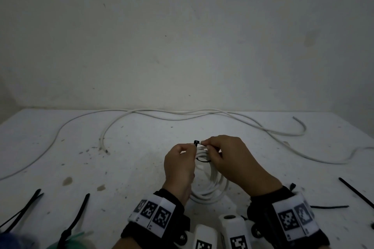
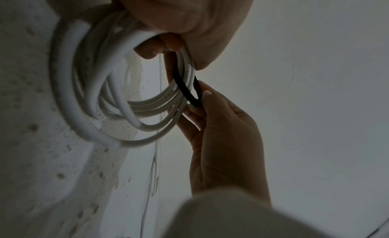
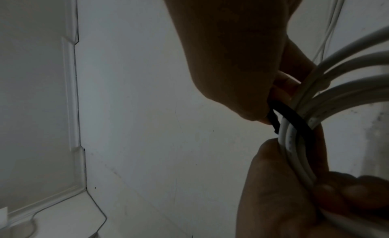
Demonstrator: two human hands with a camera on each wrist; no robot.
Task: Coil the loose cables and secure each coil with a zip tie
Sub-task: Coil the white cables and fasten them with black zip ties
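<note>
A white cable coil (image 1: pixel 212 186) stands on edge on the table between my hands, with a black zip tie (image 1: pixel 203 160) looped round its top strands. My left hand (image 1: pixel 191 147) grips the top of the coil (image 3: pixel 336 92), and its thumb sits just below the tie's square head (image 1: pixel 196 142). My right hand (image 1: pixel 205 144) pinches the tie's tail beside the head. In the left wrist view the black zip tie (image 2: pixel 187 87) hangs loosely round the coil (image 2: pixel 94 92), with my right hand's fingers (image 2: pixel 207 93) against it. In the right wrist view the zip tie (image 3: pixel 294 118) crosses the strands.
Long loose white cables (image 1: pixel 182 115) trail across the back of the grey table (image 1: pixel 131 168), one cut end (image 1: pixel 103 144) at left centre. Spare black zip ties lie front left (image 1: pixel 30 206), (image 1: pixel 79 214) and front right (image 1: pixel 354 190), (image 1: pixel 329 206). A bare wall stands behind.
</note>
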